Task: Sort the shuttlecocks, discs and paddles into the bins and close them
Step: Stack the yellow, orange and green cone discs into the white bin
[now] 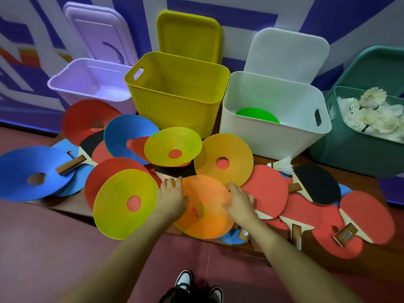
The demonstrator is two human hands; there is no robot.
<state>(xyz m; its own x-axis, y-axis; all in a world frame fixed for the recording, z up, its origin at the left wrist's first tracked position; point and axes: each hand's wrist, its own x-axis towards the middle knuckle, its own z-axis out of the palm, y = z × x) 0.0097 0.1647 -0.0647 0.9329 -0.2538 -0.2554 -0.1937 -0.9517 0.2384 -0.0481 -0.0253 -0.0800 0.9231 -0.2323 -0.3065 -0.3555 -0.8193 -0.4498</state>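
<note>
**Lighting & pic quality**

Scene evenly and brightly lit, apparently from overhead; shadows soft and short, seen under the discs and inside the yellow bin [175, 84]. A bluish-violet glow is cast on the lilac bin [87, 84] rim. Strong wide-angle bending is seen at the edges; bins lean outward. Detail is soft throughout, with smearing at the corners and on the shuttlecocks [371, 112]. Colours oversaturated.
</note>
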